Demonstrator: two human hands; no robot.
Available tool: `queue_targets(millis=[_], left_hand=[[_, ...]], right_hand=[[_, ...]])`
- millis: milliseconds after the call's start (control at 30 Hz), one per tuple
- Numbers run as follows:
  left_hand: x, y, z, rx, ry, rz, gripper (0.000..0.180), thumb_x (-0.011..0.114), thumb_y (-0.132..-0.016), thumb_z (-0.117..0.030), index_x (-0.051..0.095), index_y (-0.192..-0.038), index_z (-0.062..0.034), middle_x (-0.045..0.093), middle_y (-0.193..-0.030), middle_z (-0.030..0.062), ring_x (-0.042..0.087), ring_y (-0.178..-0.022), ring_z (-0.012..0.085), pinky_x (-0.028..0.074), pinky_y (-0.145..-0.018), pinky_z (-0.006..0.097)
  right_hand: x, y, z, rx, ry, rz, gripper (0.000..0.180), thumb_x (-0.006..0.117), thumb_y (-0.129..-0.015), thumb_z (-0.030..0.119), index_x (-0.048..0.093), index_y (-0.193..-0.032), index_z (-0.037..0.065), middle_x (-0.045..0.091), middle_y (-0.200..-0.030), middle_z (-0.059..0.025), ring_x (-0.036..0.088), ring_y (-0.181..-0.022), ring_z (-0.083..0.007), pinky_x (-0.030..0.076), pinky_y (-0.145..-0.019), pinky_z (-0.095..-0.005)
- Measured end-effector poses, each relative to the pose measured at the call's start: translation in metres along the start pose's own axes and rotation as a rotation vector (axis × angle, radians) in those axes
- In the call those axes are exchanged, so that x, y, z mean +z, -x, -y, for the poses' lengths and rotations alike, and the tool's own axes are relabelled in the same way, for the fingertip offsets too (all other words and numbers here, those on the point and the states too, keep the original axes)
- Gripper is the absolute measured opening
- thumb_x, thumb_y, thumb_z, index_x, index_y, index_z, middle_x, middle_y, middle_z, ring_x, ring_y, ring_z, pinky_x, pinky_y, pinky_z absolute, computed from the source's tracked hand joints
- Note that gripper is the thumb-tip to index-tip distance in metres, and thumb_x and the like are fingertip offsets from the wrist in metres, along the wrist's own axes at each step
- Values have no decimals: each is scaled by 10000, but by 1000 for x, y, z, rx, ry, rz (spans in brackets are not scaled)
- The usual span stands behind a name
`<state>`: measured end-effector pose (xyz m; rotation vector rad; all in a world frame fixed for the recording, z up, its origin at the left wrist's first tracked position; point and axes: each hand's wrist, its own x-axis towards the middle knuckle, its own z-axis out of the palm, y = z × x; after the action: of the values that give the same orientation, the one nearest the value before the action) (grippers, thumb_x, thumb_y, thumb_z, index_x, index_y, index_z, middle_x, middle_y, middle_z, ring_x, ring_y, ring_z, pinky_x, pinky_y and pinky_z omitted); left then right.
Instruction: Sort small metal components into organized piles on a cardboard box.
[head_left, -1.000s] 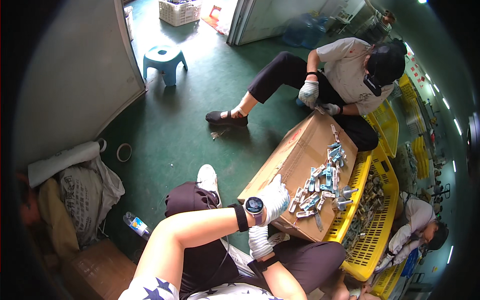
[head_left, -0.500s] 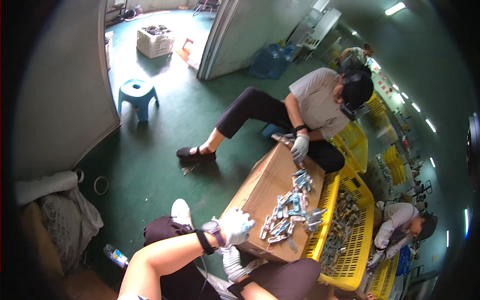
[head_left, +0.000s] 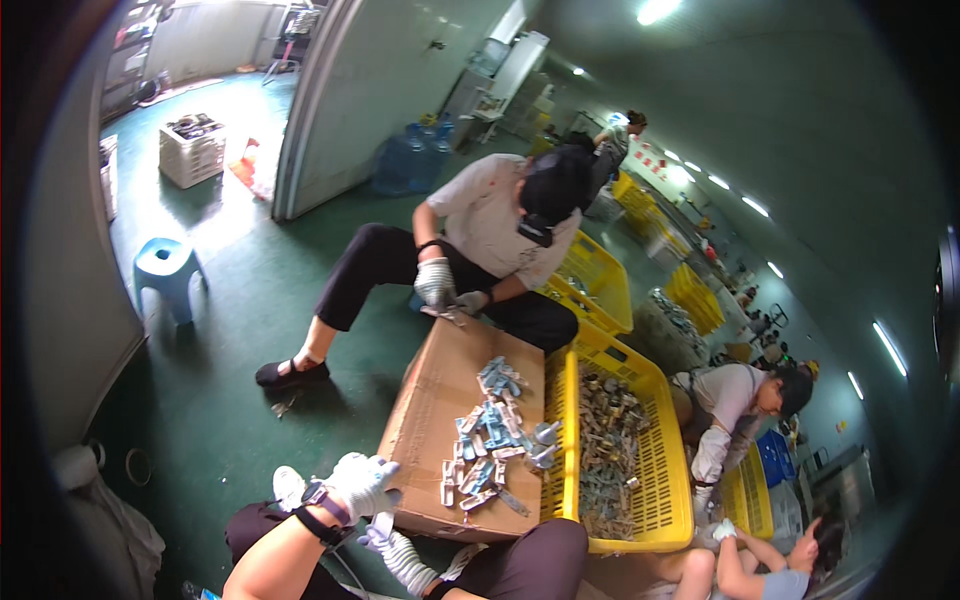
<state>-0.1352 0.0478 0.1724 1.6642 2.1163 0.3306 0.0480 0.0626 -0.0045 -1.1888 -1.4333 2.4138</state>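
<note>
My left hand (head_left: 362,485), in a white knit glove, is by the near left corner of a cardboard box (head_left: 425,400), fingers curled; whatever they hold is hidden. Just below it my right hand (head_left: 400,560), in a striped whitish glove, pinches a small pale flat piece (head_left: 383,522) that points up toward the left hand. On the box top lies a loose heap of small blue-grey and whitish metal parts (head_left: 490,430). A stubby grey metal piece (head_left: 544,445) sits at the box's right edge.
A yellow crate (head_left: 675,480) full of similar parts stands against the box's right side. Across the box a seated co-worker (head_left: 490,220) handles a part with gloved hands. Other people work at the right. A blue stool (head_left: 165,262) stands left, near a doorway.
The view has swung right, so the scene sits further left. My right hand and the pale piece now show below the left hand. The co-worker opposite has brought both hands together at the box edge.
</note>
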Motion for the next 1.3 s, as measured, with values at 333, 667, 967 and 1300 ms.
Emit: queue_targets(millis=[333, 667, 967, 1300], left_hand=[[-6, 1, -10, -27, 90, 41, 532, 643, -814, -393, 538, -1239, -89, 569, -1215, 164, 576, -1074, 354, 474, -908, 413], [-4, -5, -9, -161, 197, 102, 652, 660, -795, -391, 416, -1314, -82, 483, -1279, 186, 536, -1117, 384, 451, -945, 424], [13, -13, -11, -77, 132, 136, 609, 634, -802, -415, 447, -1263, -63, 517, -1241, 196, 548, -1109, 368, 459, -932, 413], [3, -6, -27, 41, 55, 91, 555, 615, -802, -407, 487, -1225, -71, 524, -1213, 185, 582, -1033, 365, 474, -893, 428]], right_hand=[[-4, -14, -15, -4, -115, 29, 262, 513, -969, 138, 523, -1197, 8, 609, -965, -61, 581, -873, -152, 482, -826, -273], [10, 22, 50, -25, -167, 25, 270, 508, -972, 145, 518, -1201, 4, 605, -990, -73, 578, -898, -161, 480, -839, -278], [-4, 19, 28, -25, -211, 34, 277, 503, -974, 152, 513, -1206, 0, 600, -1015, -86, 574, -923, -170, 479, -853, -282], [-39, -13, -43, -37, -265, 44, 286, 498, -977, 160, 507, -1211, -4, 595, -1043, -100, 570, -950, -181, 477, -868, -287]])
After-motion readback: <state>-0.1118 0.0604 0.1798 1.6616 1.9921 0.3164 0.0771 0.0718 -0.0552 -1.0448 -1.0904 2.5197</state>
